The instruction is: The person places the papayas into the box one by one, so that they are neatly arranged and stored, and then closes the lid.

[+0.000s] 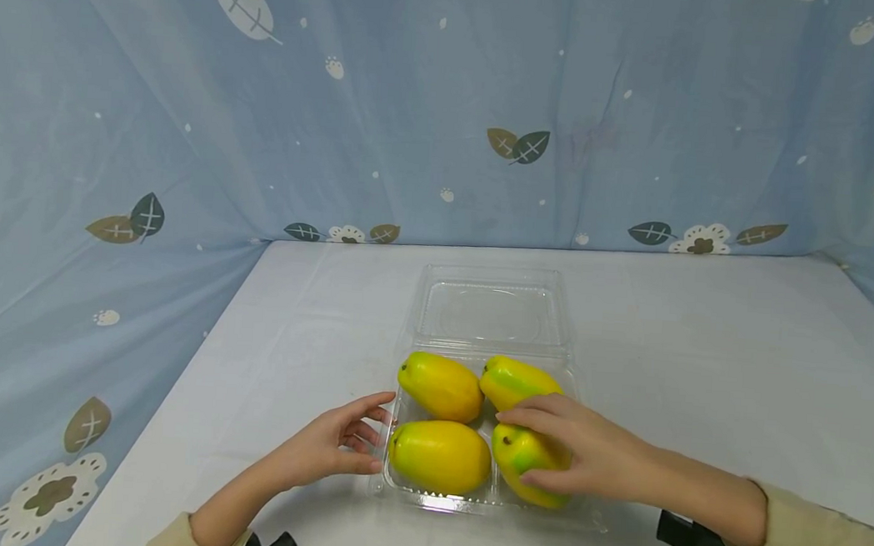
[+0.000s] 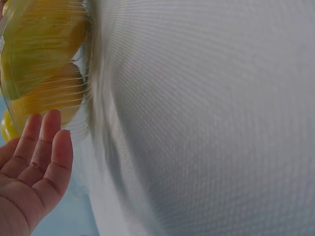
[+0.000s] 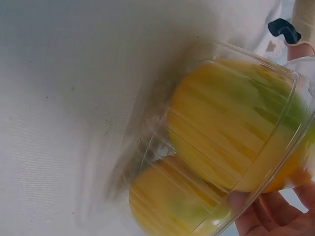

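Four-sided and see-through, a plastic clamshell box holds several yellow mangoes with green patches. My right hand grips the front-right mango inside the box, fingers over its top and thumb on its near side. Behind that lies the back-right mango, partly covered by the hand. On the left are the back-left mango and the front-left mango. My left hand is at the box's left wall with loosely bent fingers; in the left wrist view its fingertips lie right by the ridged side.
The box's clear lid is folded back flat on the white tablecloth. A blue curtain with leaf prints rises behind the table and along its left side.
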The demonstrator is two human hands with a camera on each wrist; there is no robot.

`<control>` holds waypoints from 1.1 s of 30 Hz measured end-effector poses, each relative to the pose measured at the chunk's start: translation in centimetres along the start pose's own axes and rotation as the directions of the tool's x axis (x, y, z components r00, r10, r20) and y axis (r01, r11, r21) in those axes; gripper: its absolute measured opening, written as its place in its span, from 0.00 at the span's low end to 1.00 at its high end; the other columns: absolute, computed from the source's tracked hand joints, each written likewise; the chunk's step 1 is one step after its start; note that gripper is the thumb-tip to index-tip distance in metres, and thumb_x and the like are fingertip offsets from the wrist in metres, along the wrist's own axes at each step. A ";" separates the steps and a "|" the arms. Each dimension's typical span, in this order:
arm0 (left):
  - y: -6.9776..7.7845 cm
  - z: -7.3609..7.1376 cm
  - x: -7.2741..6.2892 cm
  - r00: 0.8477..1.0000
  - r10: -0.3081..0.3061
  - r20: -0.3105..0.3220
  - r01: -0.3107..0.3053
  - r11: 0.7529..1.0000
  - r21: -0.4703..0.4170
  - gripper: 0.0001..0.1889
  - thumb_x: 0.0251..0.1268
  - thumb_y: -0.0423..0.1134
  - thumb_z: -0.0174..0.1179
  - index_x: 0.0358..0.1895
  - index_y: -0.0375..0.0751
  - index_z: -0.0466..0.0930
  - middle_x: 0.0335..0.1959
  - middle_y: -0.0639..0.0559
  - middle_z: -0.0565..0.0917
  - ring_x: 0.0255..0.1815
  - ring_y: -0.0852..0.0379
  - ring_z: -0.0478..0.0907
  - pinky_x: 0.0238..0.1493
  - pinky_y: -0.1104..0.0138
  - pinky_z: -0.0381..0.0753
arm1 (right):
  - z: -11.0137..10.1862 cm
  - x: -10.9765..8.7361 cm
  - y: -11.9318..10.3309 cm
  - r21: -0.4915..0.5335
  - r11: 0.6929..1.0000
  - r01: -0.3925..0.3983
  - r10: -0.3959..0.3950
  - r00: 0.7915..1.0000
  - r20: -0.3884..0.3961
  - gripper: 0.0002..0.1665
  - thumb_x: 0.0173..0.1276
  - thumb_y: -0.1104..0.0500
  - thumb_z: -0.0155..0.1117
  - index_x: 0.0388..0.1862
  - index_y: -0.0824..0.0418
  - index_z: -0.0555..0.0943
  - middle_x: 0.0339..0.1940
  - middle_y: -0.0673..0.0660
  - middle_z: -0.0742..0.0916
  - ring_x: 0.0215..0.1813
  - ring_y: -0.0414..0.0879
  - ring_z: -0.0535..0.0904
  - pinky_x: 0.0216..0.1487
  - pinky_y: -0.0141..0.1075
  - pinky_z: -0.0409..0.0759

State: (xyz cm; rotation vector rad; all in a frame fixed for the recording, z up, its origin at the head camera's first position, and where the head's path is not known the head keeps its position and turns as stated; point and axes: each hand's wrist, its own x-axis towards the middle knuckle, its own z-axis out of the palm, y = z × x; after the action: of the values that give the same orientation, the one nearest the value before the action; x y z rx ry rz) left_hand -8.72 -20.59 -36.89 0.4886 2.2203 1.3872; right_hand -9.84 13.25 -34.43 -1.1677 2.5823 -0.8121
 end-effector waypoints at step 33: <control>0.0 -0.3 0.0 1.000 0.018 0.022 -0.018 1.000 0.019 0.40 0.55 0.38 0.65 0.68 0.33 0.54 0.54 0.37 0.71 0.45 0.50 0.76 0.45 0.69 0.78 | 0.0 0.1 0.1 0.066 0.998 0.006 -0.007 1.000 0.007 0.32 0.59 0.40 0.61 0.59 0.51 0.71 0.58 0.49 0.76 0.57 0.47 0.72 0.54 0.48 0.74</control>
State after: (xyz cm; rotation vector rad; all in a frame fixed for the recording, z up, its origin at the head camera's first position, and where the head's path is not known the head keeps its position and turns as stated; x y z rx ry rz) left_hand -8.90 -20.80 -36.76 0.5295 2.2194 1.3641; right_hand -9.93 13.22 -34.47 -1.1586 2.5263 -0.8860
